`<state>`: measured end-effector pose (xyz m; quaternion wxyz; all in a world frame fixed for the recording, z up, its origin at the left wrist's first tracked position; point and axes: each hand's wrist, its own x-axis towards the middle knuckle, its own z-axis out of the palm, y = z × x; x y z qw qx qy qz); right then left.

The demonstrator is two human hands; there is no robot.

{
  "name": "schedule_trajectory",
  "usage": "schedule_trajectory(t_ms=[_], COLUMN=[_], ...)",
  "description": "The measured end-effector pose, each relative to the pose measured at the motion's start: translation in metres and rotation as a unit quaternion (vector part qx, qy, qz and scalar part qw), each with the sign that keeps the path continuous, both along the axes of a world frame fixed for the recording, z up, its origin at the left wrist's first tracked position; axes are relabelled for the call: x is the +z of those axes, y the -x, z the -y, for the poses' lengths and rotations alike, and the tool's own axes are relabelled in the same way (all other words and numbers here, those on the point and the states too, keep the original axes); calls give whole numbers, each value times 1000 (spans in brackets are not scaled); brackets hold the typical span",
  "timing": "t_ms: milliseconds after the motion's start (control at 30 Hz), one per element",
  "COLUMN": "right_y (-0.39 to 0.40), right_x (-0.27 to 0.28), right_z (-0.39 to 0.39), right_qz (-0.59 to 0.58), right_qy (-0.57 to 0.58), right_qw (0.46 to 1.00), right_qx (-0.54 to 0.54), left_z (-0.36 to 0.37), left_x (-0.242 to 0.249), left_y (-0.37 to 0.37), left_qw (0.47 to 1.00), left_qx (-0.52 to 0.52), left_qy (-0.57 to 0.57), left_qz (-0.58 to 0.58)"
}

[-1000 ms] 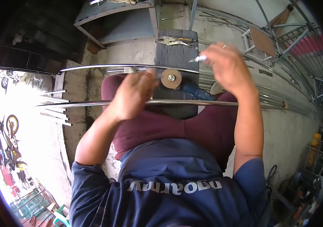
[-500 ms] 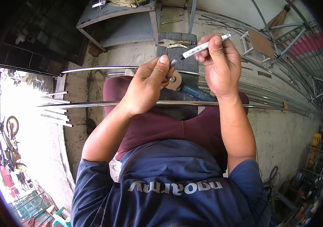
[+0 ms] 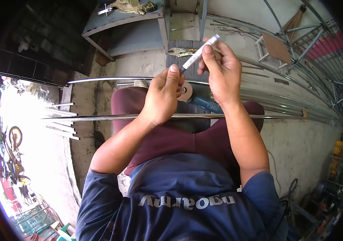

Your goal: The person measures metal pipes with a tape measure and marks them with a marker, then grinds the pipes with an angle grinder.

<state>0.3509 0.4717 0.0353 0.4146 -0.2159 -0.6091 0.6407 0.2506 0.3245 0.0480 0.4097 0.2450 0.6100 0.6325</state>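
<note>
My right hand (image 3: 224, 78) holds a white marker pen (image 3: 195, 57) between thumb and fingers, slanting down to the left. The pen's dark lower end meets the fingertips of my left hand (image 3: 161, 94), which is closed around the marker's small cap, mostly hidden by the fingers. A long shiny metal tube (image 3: 197, 116) lies across my thighs, beneath both forearms. Below the hands, an angle grinder (image 3: 205, 103) with a pale disc rests on the dark wooden bench. Locking pliers (image 3: 178, 52) lie farther up that bench.
A metal table (image 3: 127, 19) stands ahead on the left, with a tape measure (image 3: 149, 7) on top. Another shiny tube (image 3: 107, 79) crosses beyond my knees. Many long metal bars (image 3: 268, 105) run along the floor at right, near a small stool (image 3: 275, 49).
My right hand has moved left and slightly down, bringing the marker's lower end to my left fingertips. The pen is tilted more steeply. The view has shifted slightly.
</note>
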Motion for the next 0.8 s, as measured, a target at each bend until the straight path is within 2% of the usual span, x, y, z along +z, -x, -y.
schedule_trajectory(t_ms=[33, 100, 133, 167, 200, 233, 267, 333, 367, 400, 467, 533, 633, 733, 800], right_y=[-5, -9, -12, -14, -13, -6, -1, 1, 2, 2, 0, -1, -4, -5, -8], right_x=[-1, -9, -12, -18, -25, -39, -50, -69, -72, -77, -90, -105, -113, -131, -136], right_z=[-1, -7, -10, -12, -14, -14, -20, -35, -40, -45, -53, -61, -69, -75, -73], right_qz=[50, 121, 150, 199, 248, 219, 205, 185, 182, 190, 204, 230, 285, 311, 365], right_qy=[-45, -213, -292, -372, -447, -407, -438, -495, -479, -472, -454, -415, -357, -330, -332], right_qw=[997, 967, 940, 903, 857, 882, 867, 828, 837, 842, 852, 871, 888, 891, 868], right_qx=[-37, -66, -91, -79, -67, -88, -121, -188, -191, -181, -162, -126, -58, 4, 58], left_z=[2, 3, 2, 1, 0, -3, -8, -28, -41, -56, -94, -135, -197, -252, -279], left_x=[-3, 0, 4, 11, 6, 8, 12, 29, 34, 24, 11, -28, -70, -102, -133], left_y=[9, 21, 23, 21, 25, 30, 37, 56, 67, 86, 126, 190, 284, 358, 409], left_qw=[1000, 986, 968, 956, 937, 921, 900, 843, 837, 822, 767, 714, 664, 652, 661], left_qx=[8, -10, -18, -52, -108, -175, -243, -312, -306, -283, -214, -149, -165, -109, -68], left_qy=[17, 80, 115, 142, 122, 126, 127, 203, 240, 241, 269, 302, 388, 467, 435], left_qz=[14, -144, -221, -250, -308, -324, -338, -388, -384, -431, -542, -614, -617, -588, -608])
